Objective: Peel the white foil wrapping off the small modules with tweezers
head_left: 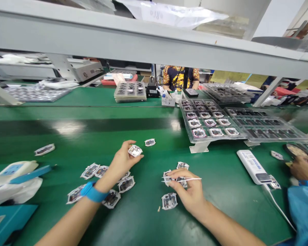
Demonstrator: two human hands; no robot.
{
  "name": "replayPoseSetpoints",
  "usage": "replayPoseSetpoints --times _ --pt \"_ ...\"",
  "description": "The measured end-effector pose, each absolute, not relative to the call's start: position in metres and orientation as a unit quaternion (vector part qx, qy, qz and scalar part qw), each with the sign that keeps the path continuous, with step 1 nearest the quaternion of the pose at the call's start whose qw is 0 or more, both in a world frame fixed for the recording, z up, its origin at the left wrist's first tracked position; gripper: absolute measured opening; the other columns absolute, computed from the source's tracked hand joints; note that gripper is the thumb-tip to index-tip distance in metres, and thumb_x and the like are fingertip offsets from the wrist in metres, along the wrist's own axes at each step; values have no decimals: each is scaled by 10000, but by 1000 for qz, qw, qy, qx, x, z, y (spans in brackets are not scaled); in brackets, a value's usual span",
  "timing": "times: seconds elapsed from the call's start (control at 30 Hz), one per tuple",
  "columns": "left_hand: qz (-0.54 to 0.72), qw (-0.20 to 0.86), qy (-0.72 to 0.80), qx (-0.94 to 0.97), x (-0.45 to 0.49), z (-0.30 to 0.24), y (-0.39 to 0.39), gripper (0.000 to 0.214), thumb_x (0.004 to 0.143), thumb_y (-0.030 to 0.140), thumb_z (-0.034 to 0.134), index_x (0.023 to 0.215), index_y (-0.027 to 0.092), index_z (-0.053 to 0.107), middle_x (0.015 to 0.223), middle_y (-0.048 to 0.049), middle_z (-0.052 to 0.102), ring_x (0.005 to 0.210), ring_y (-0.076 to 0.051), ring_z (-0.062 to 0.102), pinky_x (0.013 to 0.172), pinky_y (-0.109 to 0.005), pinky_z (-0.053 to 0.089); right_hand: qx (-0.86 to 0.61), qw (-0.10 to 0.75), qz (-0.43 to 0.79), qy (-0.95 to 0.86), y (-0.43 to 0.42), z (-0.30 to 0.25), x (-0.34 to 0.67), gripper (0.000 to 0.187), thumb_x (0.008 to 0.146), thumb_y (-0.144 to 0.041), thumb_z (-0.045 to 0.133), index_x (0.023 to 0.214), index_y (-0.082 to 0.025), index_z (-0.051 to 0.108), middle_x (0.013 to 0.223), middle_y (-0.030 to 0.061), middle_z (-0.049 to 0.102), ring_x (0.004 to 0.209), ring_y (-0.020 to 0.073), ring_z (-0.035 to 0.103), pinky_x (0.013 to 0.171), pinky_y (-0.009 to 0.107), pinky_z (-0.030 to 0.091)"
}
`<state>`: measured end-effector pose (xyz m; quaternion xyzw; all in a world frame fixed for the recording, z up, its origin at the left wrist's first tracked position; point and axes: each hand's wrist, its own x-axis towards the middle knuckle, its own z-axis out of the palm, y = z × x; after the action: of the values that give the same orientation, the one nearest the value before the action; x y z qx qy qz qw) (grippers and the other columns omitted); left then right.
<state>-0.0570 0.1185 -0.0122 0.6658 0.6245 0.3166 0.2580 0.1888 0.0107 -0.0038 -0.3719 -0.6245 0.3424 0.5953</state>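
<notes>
Near left corner of the green workbench (pixel 97 218): a white packet (pixel 15 182) lies over a teal folder (pixel 5 222); a loose circuit module (pixel 44 149) sits alone further up the bench.

Left hand (pixel 124 160): pinches a white-backed circuit module (pixel 135 150) between thumb and fingers. A blue wrist strap (pixel 92 192) circles the wrist, and a cluster of loose modules (pixel 100 182) lies around and below the forearm.

Right hand (pixel 186 187): clamps slim white tweezers (pixel 192 179), their tips reaching left over a small group of modules (pixel 174 179).

Hands: apart, each closed on its own item.

Containers: clear plastic trays (pixel 213 138) stand on raised feet right of centre, holding modules in rows of pockets. The neighbouring tray (pixel 272 139) holds darker parts. A stack of trays (pixel 130 92) sits on the far side.

Near right edge: a white power bank (pixel 251 166) trails a white cable (pixel 278 205). A co-worker's hand (pixel 301 169) and blue sleeve (pixel 304 212) are at the corner.

Risk: the left forearm could nudge the closely spaced modules, and a slip of the tweezers could scratch one.
</notes>
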Motion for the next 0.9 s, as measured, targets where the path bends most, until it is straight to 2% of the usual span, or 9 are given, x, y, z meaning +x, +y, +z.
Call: replayPoseSetpoints --times 0.13,0.2,0.27,0.4,0.73,0.83,0.9 --pt "322 381 563 659 -30 -9 62 506 684 490 686 1068 219 498 722 45 565 614 -176 590 565 -274 497 -344 602 390 -606 11 -2 189 151 817 -114 711 906 -235 700 924 43 742 894 195 706 833 331 548" --pt "335 479 525 619 -17 -8 39 460 651 428 749 988 226 509 693 68 524 589 -153 542 545 -252 460 -333 592 399 -616 11 0 189 137 813 -115 714 889 -229 704 906 43 739 878 189 703 832 326 545" --pt "339 521 512 593 -8 -8 23 416 642 382 778 927 229 516 685 79 494 586 -138 497 536 -233 420 -322 572 408 -635 11 3 188 118 813 -115 709 873 -216 703 884 47 738 846 181 701 798 308 550" --pt "336 555 511 563 0 -5 9 390 633 353 781 889 230 513 717 72 504 624 -143 489 553 -229 402 -304 539 420 -664 11 6 186 85 816 -121 694 854 -198 696 856 58 744 801 177 702 734 290 560" --pt "308 615 504 523 8 -2 2 423 590 322 819 927 218 585 776 22 613 681 -183 570 605 -258 462 -343 536 418 -648 10 -2 182 49 827 -228 714 781 -210 710 797 47 765 779 199 729 757 331 577" --pt "319 627 502 504 11 -5 -2 472 593 305 825 993 221 587 822 -1 657 726 -204 617 639 -279 504 -370 531 402 -648 10 -5 182 46 826 -243 719 790 -214 718 806 45 769 782 202 728 766 337 573" --pt "341 627 495 496 13 -5 -4 466 645 317 789 1056 218 593 901 -32 691 800 -221 646 701 -296 524 -377 535 387 -650 10 -6 182 29 828 -231 718 803 -216 723 807 46 769 786 205 725 764 340 568"
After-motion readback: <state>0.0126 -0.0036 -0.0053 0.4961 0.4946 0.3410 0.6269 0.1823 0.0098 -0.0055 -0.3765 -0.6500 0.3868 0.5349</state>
